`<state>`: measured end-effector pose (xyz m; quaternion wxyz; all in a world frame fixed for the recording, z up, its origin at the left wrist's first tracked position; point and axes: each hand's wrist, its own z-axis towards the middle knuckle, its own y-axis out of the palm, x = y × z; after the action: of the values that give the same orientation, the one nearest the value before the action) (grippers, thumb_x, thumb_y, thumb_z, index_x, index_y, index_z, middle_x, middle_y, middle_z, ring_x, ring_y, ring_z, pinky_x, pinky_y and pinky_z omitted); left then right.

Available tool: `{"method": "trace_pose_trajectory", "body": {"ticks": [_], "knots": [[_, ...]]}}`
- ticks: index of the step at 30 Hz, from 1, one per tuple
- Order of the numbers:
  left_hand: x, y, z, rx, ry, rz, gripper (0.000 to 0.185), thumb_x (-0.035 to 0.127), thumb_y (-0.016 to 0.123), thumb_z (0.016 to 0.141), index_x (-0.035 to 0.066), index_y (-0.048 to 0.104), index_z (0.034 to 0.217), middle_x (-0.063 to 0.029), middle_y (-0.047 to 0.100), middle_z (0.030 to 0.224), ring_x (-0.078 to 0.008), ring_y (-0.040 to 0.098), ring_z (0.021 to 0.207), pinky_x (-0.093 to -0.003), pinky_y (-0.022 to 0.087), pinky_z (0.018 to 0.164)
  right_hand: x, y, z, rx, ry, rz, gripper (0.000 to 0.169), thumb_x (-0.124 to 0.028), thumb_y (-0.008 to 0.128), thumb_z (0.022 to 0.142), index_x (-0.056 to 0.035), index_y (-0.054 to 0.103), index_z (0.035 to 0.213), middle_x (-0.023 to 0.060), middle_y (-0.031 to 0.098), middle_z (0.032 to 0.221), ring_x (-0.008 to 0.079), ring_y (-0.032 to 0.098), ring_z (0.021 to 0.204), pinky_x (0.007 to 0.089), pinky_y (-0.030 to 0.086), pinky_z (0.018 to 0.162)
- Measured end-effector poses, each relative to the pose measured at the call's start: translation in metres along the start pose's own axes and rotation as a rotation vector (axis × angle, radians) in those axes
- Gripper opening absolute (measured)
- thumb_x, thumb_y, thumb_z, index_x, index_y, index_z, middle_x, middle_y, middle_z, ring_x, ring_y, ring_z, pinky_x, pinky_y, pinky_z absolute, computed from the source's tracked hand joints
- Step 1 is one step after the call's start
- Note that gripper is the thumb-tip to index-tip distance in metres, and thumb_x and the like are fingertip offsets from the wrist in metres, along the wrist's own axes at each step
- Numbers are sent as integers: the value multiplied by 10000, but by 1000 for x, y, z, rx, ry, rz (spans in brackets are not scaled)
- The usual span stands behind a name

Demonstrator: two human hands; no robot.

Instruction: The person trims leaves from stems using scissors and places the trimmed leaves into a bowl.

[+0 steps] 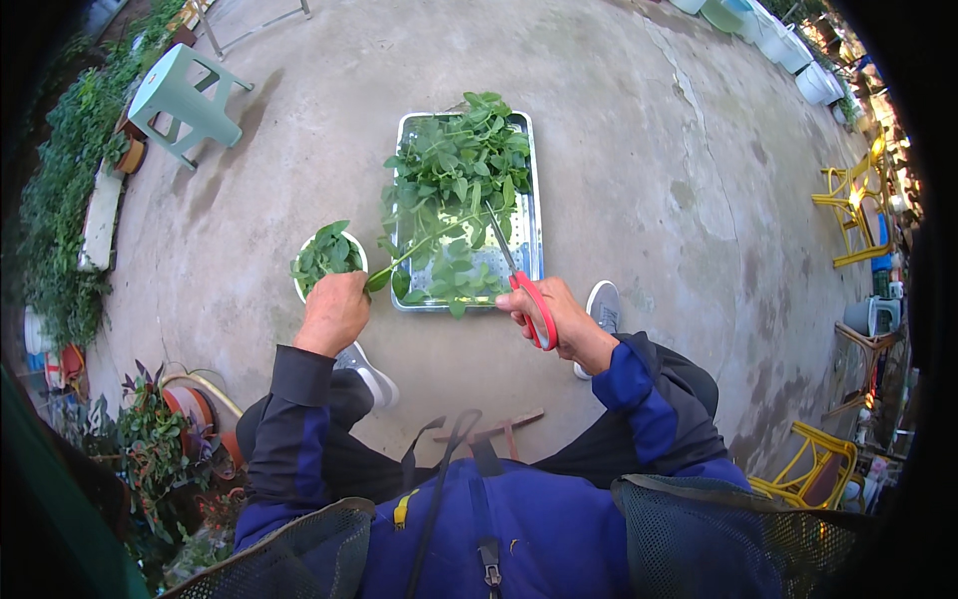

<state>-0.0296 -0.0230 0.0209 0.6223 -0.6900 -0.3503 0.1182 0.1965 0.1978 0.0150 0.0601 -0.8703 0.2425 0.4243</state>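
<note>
My left hand (334, 313) is closed on the end of a long leafy green stem (419, 251) that runs up to the right over a perforated metal tray (537, 224). Beside that hand, partly behind it, stands a white round container (362, 251) filled with cut leaves (329, 251). My right hand (561, 318) holds red-handled scissors (537, 308) near the tray's lower right corner, blades pointing up and a little left over the tray. A heap of leafy stems (464, 157) covers the tray's far half, and a smaller sprig (456, 275) lies near its close edge.
A pale green plastic stool (183, 101) stands at the upper left, near potted plants (67, 172). Yellow chairs (853, 210) and white buckets (789, 52) line the right side. My shoes (603, 307) rest on the concrete near the tray.
</note>
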Motion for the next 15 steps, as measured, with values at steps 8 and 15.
{"method": "trace_pose_trajectory", "body": {"ticks": [8, 15], "knots": [[7, -4, -1, -51, 25, 20, 152, 99, 519, 822, 5, 634, 855, -254, 639, 814, -457, 613, 832, -546, 473, 737, -7, 2, -5, 18, 19, 26, 336, -271, 762, 800, -46, 571, 640, -5, 474, 582, 89, 433, 481, 256, 367, 447], [12, -9, 0, -44, 73, -122, 120, 80, 555, 810, 2, 599, 891, -252, 615, 785, -455, 594, 806, -533, 444, 691, 2, -1, 1, -3, -20, 61, 322, -243, 736, 799, -66, 537, 619, 4, 470, 551, 92, 442, 439, 262, 329, 400]]}}
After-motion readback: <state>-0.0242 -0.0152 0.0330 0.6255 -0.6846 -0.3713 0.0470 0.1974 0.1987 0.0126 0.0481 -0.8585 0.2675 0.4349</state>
